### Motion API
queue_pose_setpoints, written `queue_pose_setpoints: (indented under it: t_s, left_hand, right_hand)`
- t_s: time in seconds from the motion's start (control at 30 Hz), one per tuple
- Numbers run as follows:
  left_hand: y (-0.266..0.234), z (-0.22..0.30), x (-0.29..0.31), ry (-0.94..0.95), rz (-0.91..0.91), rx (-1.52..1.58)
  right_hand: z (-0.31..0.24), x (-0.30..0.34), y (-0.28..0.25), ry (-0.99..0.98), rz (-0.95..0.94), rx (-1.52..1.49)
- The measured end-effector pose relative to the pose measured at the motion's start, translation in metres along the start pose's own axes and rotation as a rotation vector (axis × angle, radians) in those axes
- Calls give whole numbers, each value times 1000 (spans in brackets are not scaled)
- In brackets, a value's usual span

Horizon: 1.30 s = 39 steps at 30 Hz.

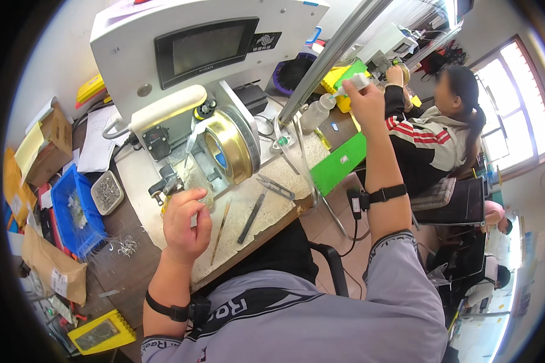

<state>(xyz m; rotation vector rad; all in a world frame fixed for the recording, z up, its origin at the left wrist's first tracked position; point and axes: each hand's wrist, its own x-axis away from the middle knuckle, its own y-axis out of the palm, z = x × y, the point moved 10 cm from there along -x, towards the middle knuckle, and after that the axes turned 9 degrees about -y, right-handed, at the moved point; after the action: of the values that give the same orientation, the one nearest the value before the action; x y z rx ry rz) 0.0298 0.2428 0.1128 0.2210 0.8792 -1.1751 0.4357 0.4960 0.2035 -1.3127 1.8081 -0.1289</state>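
Note:
My right hand (pixel 369 109) is raised on the far right side of the bench, its fingers closed around a small white plastic bottle (pixel 352 82). The tip of that bottle points down toward a translucent bottle (pixel 315 116) standing behind the metal post; I cannot tell whether they touch. My left hand (pixel 186 228) is curled in front of the white machine (pixel 124 66), just below its small clamp (pixel 168 181). Its fingertips are pressed together, and whatever they hold is hidden. Beside the clamp sits a round gold-coloured drum (pixel 227 148).
Tweezers (pixel 277 187), a dark-handled tool (pixel 251 219) and a thin stick (pixel 220 233) lie on the worn sheet. To the left are a blue bin (pixel 77 209) and a tray of small metal parts (pixel 108 192). A metal post (pixel 327 57) rises at right; a co-worker (pixel 442 133) sits beyond.

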Motion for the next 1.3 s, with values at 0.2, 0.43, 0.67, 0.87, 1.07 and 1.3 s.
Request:
queue_pose_setpoints:
  t_s: [0.2, 0.43, 0.67, 0.87, 1.07, 1.3]
  left_hand:
    - [-1, 4, -1, 5, -7, 0]
    - [-5, 6, 0, -2, 11, -4]
    - [-2, 2, -6, 6, -3, 7]
    - [-2, 5, -7, 25, 13, 13]
    - [0, 2, -2, -26, -39, 18]
    - [-3, 0, 0, -31, -35, 31]
  right_hand:
    - [9, 13, 38, 101, -266, 72]
    - [-3, 28, 11, -12, -49, 308]
    - [-73, 114, 31, -220, -269, 189]
    - [-151, 248, 116, -803, -851, 133]
    - [-188, 292, 140, -1076, -886, 326]
    - [-186, 294, 156, -1151, -963, 304]
